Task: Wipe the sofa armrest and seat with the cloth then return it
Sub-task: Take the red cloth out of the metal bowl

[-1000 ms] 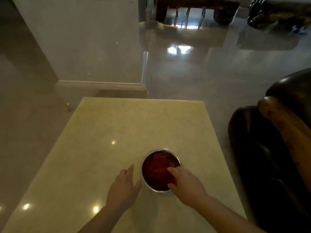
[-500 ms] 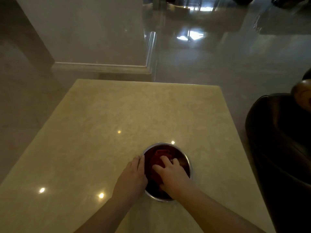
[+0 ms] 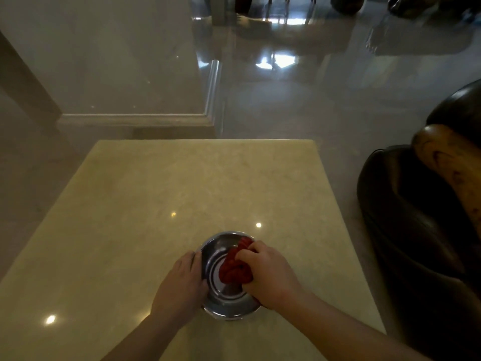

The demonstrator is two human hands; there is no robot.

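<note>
A steel bowl (image 3: pixel 230 303) stands on the pale stone desk (image 3: pixel 182 194), close to the desk's near edge. The right hand (image 3: pixel 268 276) reaches into the bowl from its right side, and its fingers are closed around the red cloth (image 3: pixel 234 267), which is bunched up inside the bowl, over the right half. The left hand (image 3: pixel 179 285) lies flat against the left outside wall of the bowl, fingers together and stretched, holding nothing in them. To the right of the bowl, beyond the desk's edge, stands the dark sofa (image 3: pixel 416 230) with its wooden armrest (image 3: pixel 450 168). The glossy floor (image 3: pixel 312 105) lies behind the desk.
</note>
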